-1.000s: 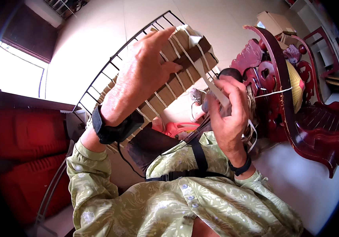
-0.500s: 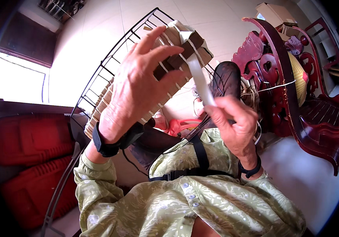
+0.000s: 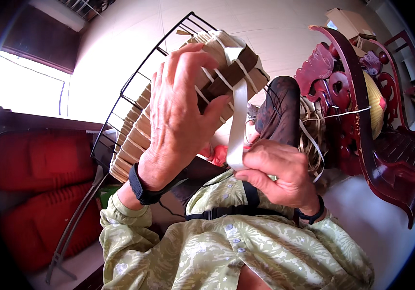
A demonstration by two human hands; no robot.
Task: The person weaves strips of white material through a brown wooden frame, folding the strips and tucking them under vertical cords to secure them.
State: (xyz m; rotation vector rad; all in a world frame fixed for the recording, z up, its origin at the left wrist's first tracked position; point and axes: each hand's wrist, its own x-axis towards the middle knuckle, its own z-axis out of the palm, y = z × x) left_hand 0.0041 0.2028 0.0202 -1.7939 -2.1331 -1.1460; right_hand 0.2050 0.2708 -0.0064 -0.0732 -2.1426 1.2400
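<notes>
A half-woven basket (image 3: pixel 132 145) with a black wire frame (image 3: pixel 140 72) leans across in front of me, tilted up to the right. Beige and brown flat strips are laced through its side, with thin white strands crossing over them. My left hand (image 3: pixel 176 111) is curved over the woven side, fingertips near its upper edge and thumb by the brown band (image 3: pixel 229 77). From that band a flat white strip (image 3: pixel 239 116) hangs toward me. Its lower end is pinched in the closed fingers of my right hand (image 3: pixel 282 169), near my lap.
A carved dark red wooden chair (image 3: pixel 357 111) stands at the right, with a coil of loose strips (image 3: pixel 311 130) beside it. Cardboard boxes (image 3: pixel 350 26) lie at the far right. Red padded cushions (image 3: pixel 43 159) and a metal frame (image 3: pixel 74 217) are at the left.
My right hand has drawn the white strip down and slightly left, toward my lap. My left hand has shifted a little right, with its fingers closer around the basket.
</notes>
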